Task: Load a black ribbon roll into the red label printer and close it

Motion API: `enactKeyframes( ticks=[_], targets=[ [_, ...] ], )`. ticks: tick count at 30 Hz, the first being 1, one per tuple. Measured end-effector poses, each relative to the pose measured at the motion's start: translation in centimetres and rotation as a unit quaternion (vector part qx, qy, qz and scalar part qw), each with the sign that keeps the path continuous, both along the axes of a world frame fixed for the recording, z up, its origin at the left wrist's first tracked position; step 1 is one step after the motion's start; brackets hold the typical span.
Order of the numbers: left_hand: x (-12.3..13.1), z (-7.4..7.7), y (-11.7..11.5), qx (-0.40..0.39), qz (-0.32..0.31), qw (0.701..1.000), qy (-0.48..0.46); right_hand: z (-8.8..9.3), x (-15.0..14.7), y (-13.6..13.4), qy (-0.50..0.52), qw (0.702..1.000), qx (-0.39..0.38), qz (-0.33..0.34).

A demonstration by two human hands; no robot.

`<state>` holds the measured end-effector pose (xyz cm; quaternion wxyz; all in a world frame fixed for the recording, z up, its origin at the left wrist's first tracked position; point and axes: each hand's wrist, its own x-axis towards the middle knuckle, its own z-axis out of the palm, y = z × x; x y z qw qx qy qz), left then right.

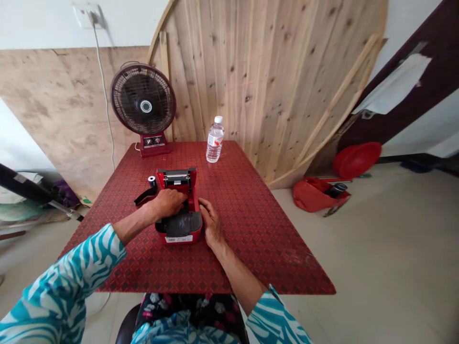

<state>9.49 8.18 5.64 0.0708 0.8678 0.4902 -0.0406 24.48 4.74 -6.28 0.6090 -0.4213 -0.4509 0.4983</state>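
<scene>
A red and black device (181, 227), its lid raised at the far end, rests on the red patterned table (229, 267). My left hand (169, 202) reaches over its open inside with the fingers bent down; the fingertips and anything between them are hidden. Against the device's right side lies my right hand (211, 222), thumb and fingers apart along the red wall. Just left of the device, a small roll with a white end (152, 181) stands near a black strap (145, 196).
A dark red fan (145, 105) stands at the table's back left. Behind the device is a clear bottle with a white cap (215, 141). Wooden boards (251, 86) lean on the wall. An orange-red bag (311, 195) lies on the floor at the right.
</scene>
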Motion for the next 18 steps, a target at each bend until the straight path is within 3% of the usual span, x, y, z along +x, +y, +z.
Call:
enactKeyframes(
  ticks=[7,11,15,18],
  targets=[
    [-0.4,0.8,0.8,-0.057,-0.025,0.998,0.015,0.0,0.1,0.0,-0.002,1.000,0.007,-0.005],
    [-0.9,1.7,-0.4,-0.048,-0.034,0.998,-0.008,0.2,0.1,0.0,-0.003,1.000,0.005,-0.009],
    [-3.7,3.7,-2.6,0.011,-0.048,0.987,-0.152,0.1,0.1,-0.1,0.004,1.000,-0.002,-0.006],
    [-7.5,5.3,-2.8,0.055,0.028,0.949,-0.308,0.0,0.1,-0.2,0.022,1.000,-0.020,-0.005]
  ],
)
